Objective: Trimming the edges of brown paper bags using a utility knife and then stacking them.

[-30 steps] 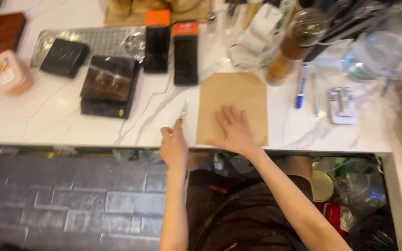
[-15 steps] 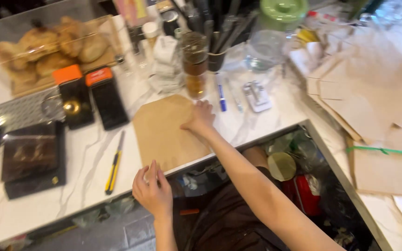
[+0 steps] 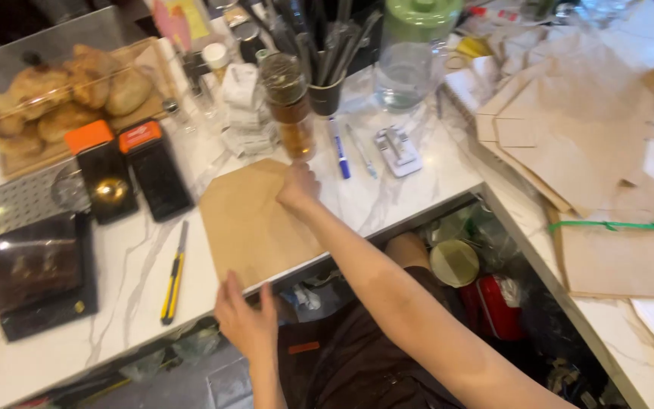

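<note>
Far left, lay a dark brownie box (image 3: 38, 266) on the marble counter (image 3: 387, 201); right of it, a yellow utility knife (image 3: 173, 275). Near edge, left hand (image 3: 245, 320) spread flat, fingers wide, touching the brown paper envelope (image 3: 255, 220), holding nothing. Farther right, right hand (image 3: 298, 186) pressed on the envelope's far corner, fingers curled, just beside a glass jar (image 3: 291, 107).
</note>
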